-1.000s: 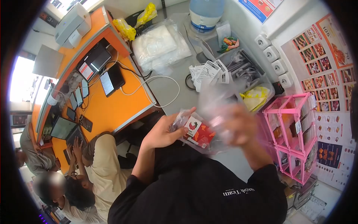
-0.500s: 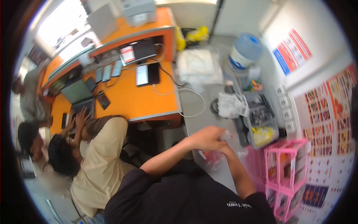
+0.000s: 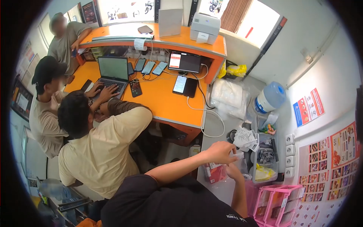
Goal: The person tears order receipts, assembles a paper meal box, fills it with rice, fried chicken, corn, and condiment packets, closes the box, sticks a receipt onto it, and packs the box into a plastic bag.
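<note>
A clear plastic bag (image 3: 218, 181) with a red and white packet (image 3: 216, 172) inside hangs between my hands over the grey counter. My left hand (image 3: 220, 152) is closed, its fingertips pinching the gathered top of the bag. Just below and to the right, my right hand (image 3: 234, 171) is closed on the upper part of the same bag. Its fingers are partly hidden behind the left hand and the plastic. A pile of printed paper slips (image 3: 245, 138) lies just beyond my hands.
Right of my hands stand a grey bin (image 3: 264, 174) and a pink rack (image 3: 278, 206). A water bottle (image 3: 270, 97) and wrapped white bags (image 3: 228, 94) are farther back. To the left, a person (image 3: 102, 147) types on a laptop (image 3: 113, 72) at the orange desk (image 3: 162, 102). Two people are nearby.
The view has turned, so the desk and people show more fully. My hands have shifted slightly down in the picture, and the red packet in the bag is now clearer.
</note>
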Action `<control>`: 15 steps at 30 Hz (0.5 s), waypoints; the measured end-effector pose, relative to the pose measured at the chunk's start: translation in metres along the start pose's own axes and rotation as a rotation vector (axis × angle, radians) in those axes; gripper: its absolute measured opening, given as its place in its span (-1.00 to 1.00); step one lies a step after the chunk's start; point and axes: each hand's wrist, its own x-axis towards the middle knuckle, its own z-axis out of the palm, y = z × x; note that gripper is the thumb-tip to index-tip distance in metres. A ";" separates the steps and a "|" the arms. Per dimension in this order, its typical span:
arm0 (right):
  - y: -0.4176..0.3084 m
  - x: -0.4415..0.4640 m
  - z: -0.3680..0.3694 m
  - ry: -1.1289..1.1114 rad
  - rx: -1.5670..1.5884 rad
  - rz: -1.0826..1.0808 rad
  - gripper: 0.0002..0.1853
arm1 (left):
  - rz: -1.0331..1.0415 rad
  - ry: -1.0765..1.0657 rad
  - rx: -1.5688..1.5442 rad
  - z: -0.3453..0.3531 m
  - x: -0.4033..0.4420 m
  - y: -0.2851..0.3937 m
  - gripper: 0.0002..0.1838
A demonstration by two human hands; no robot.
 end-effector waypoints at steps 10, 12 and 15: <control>-0.147 -0.143 -0.044 0.177 -0.615 0.137 -0.58 | -0.001 0.490 -0.216 -0.010 -0.019 0.007 -0.82; -0.162 -0.165 -0.048 0.215 -0.622 0.123 -0.57 | -0.006 0.545 -0.134 -0.012 -0.020 0.005 -0.82; -0.170 -0.195 -0.053 0.428 -0.709 -0.147 -0.62 | 0.002 0.574 -0.126 -0.013 -0.021 0.001 -0.80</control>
